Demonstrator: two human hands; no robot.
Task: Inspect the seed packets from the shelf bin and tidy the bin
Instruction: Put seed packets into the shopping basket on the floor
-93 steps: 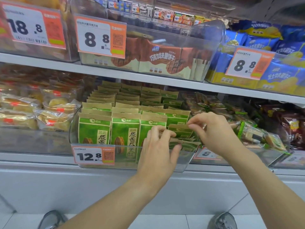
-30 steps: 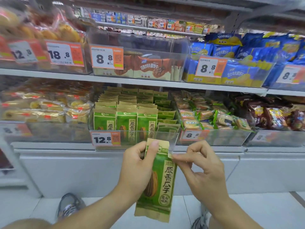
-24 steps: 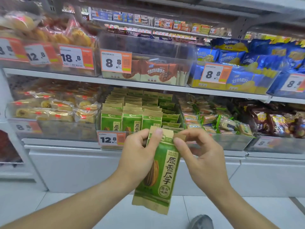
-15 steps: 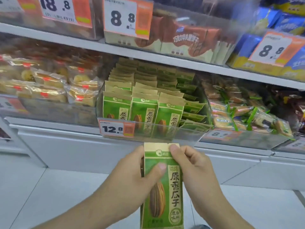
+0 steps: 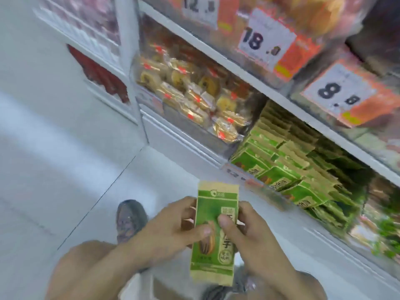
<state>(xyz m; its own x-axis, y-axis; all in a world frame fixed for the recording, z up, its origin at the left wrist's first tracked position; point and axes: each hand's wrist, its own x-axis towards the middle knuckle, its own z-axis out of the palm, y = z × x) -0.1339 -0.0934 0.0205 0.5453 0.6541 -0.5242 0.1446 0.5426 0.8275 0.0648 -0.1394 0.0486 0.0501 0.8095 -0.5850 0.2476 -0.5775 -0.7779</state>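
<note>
I hold one green and tan seed packet upright in front of me, low over the floor, with both hands. My left hand grips its left edge with the thumb across the front. My right hand grips the right edge, thumb pressed on the printed face. The clear shelf bin with rows of the same green packets sits up and to the right of my hands, tilted in the blurred view.
Left of the bin stands a clear bin of wrapped pastries. Price tags 18.8 and 8.8 hang on the shelf above. The white floor lies to the left; my shoe is below my left hand.
My head has swung down and left, so the shelf now slants across the upper right. The packet stays in both hands, lowered away from the bin, thumbs moved onto its front.
</note>
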